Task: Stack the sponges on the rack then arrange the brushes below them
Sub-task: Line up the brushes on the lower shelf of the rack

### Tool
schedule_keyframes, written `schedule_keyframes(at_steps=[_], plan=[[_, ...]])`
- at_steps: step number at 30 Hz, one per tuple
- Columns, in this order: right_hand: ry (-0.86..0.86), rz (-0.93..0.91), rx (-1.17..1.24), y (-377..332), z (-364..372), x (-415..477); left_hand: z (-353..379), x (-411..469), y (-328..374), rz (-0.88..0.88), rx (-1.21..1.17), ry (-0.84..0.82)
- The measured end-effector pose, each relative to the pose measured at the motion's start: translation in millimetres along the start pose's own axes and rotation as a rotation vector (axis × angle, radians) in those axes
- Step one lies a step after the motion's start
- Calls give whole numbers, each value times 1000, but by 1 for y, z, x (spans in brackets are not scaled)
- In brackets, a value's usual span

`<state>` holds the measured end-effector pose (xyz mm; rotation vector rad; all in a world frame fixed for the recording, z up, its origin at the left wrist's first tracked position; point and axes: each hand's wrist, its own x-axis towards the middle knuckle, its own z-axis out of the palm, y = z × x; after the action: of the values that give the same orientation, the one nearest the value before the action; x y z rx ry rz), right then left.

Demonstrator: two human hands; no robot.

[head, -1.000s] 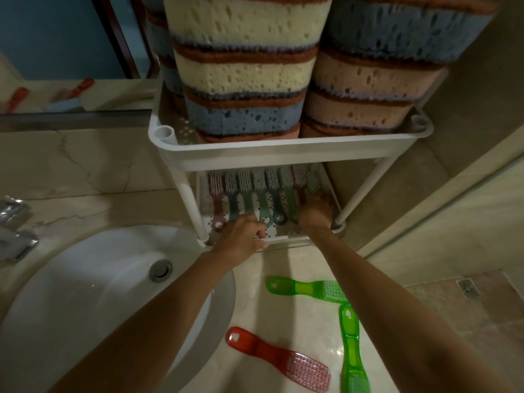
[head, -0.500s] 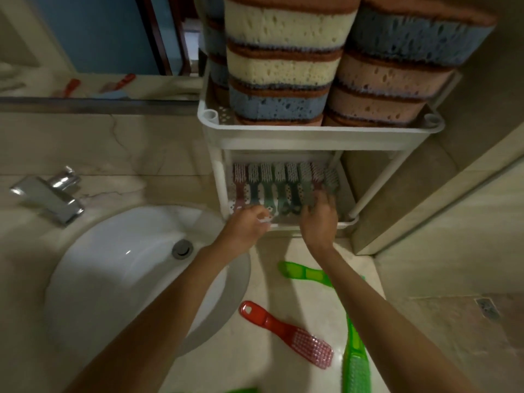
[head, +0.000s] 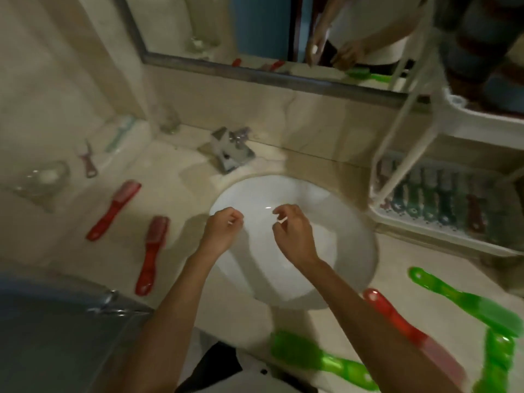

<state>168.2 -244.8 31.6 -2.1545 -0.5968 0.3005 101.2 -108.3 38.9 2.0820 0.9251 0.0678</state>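
Note:
Both my hands hover over the sink basin, holding nothing. My left hand (head: pixel 224 231) and my right hand (head: pixel 293 231) have loosely curled fingers. The white rack (head: pixel 467 120) stands at the far right. Blurred striped sponges (head: pixel 482 52) are stacked on its upper tray. A row of several brushes (head: pixel 442 199) lies on its lower shelf. Two red brushes (head: pixel 113 208) (head: pixel 151 253) lie on the counter to the left of the sink. At the lower right lie a red brush (head: pixel 411 336) and three green brushes (head: pixel 465 302) (head: pixel 320 358) (head: pixel 496 364).
The white sink (head: pixel 354 251) sits in the middle, with a chrome faucet (head: pixel 226 154) behind it. A glass dish (head: pixel 42 180) and a small pink tool (head: pixel 88 163) sit at the far left. A grey bin (head: pixel 56 336) fills the lower left. A mirror (head: pixel 255 29) spans the back wall.
Both hands have pulled back from the rack's lower shelf to over the sink. The view has swung left, so the rack now sits at the right edge.

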Motion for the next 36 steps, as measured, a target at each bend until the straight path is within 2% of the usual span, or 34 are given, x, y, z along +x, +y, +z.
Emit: schedule_keyframes(at_steps=[8, 15, 21, 26, 33, 36], plan=[[-261, -44, -69, -107, 158, 60, -145, 73, -106, -99, 95, 111], [-391, -52, -121, -177, 253, 134, -237, 156, -145, -184, 185, 309], [-525, -111, -324, -206, 295, 208, -259, 215, -163, -280, 294, 227], [-600, -182, -488, -226, 326, 256, -257, 234, -171, -319, 333, 263], [-581, -254, -553, -240, 361, 285, -255, 251, -174, -389, 334, 318], [-502, -263, -529, -238, 362, 286, -257, 254, -173, -391, 253, 324]])
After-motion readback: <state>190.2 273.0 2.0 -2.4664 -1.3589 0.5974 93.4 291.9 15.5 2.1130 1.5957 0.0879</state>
